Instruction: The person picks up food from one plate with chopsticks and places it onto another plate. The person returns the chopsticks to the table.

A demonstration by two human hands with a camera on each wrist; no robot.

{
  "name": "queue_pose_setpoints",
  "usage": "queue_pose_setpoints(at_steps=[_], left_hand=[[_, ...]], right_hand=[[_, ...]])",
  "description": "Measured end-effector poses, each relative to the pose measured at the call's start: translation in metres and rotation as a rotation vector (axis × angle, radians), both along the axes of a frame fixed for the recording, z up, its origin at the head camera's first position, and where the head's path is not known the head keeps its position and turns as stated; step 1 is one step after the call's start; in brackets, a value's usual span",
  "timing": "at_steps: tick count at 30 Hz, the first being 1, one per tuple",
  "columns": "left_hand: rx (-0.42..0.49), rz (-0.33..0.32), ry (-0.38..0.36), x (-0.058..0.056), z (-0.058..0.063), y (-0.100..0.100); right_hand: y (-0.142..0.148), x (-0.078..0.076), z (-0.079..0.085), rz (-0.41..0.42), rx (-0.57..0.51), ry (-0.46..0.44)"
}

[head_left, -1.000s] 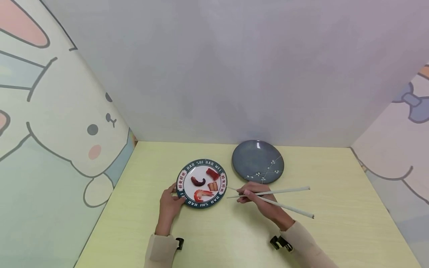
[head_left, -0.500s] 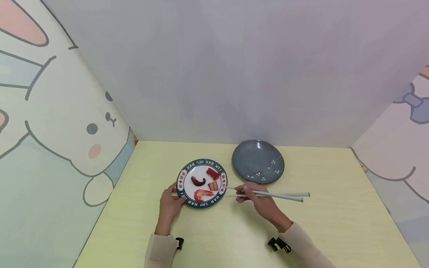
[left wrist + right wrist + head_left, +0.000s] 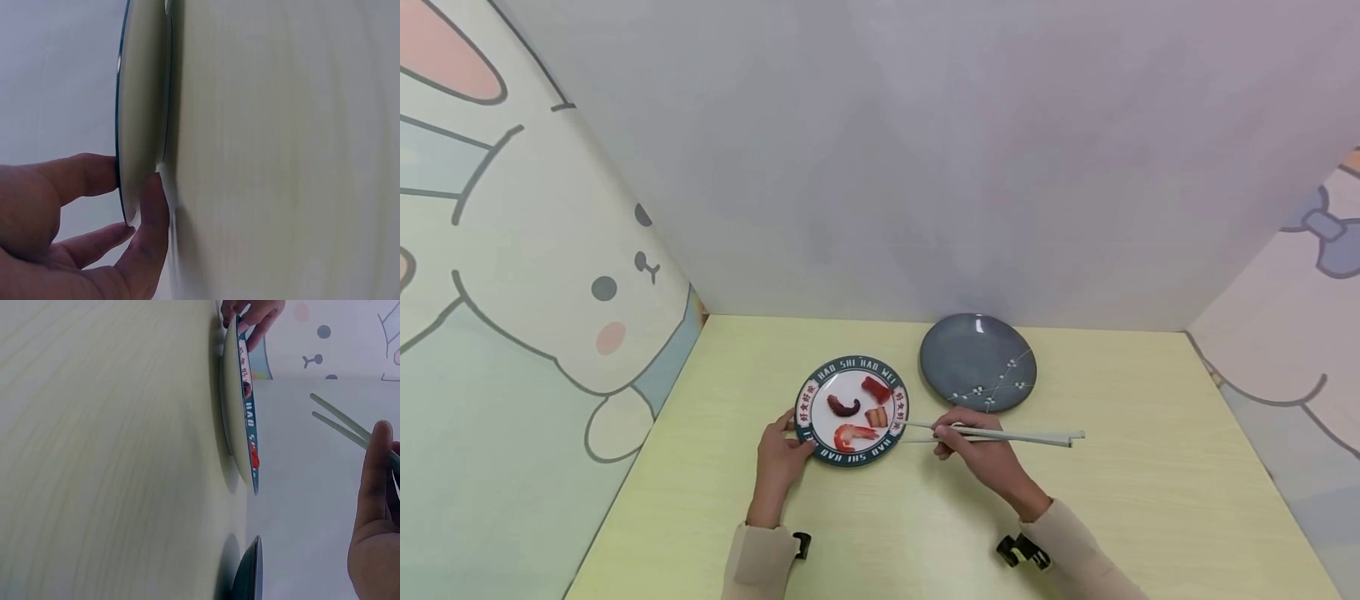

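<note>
My left hand [image 3: 781, 457] grips the lower left rim of a white plate with a dark green lettered border [image 3: 852, 460]. In the left wrist view its fingers [image 3: 153, 206] pinch the plate's edge from both sides. On the plate lie a shrimp [image 3: 853, 436], a dark curled tentacle [image 3: 843, 407], a red meat-like piece [image 3: 876, 389] and a striped pork-belly-like piece [image 3: 876, 417]. My right hand [image 3: 985, 454] holds a pair of pale green chopsticks [image 3: 1030, 436]. Their tips reach the plate's right edge, slightly apart, with nothing between them.
A blue-grey plate with white blossoms [image 3: 973, 354] stands at the back, right of the food plate. The light wooden table [image 3: 1150, 450] meets a grey wall [image 3: 925, 167] behind. Side panels with a rabbit drawing [image 3: 550, 267] flank it.
The chopsticks' back ends have drawn together, and their tips have shifted slightly left to the food plate's edge. My left hand and both plates stay where they were.
</note>
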State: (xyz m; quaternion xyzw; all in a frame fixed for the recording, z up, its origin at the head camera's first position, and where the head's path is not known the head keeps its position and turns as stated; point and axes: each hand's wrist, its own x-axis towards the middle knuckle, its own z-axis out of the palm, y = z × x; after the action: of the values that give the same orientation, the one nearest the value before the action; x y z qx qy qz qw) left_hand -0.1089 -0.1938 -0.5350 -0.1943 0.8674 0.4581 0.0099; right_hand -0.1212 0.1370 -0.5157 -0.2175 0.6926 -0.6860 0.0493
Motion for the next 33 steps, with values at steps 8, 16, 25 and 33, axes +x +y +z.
queue_pose_setpoints(at_steps=[8, 16, 25, 33], left_hand=[[0.011, 0.006, 0.016, 0.001, 0.001, 0.002], [0.019, -0.003, 0.025, 0.002, 0.001, 0.002], [0.020, -0.003, 0.013, 0.001, 0.001, 0.001], [0.009, 0.003, 0.006, 0.000, -0.001, 0.002]], right_hand=[[-0.008, 0.002, -0.004, 0.029, -0.068, -0.081], [-0.017, 0.006, -0.005, -0.043, -0.045, -0.067], [-0.028, 0.005, -0.005, -0.045, -0.036, -0.096], [-0.039, 0.002, -0.008, -0.041, -0.056, -0.147]])
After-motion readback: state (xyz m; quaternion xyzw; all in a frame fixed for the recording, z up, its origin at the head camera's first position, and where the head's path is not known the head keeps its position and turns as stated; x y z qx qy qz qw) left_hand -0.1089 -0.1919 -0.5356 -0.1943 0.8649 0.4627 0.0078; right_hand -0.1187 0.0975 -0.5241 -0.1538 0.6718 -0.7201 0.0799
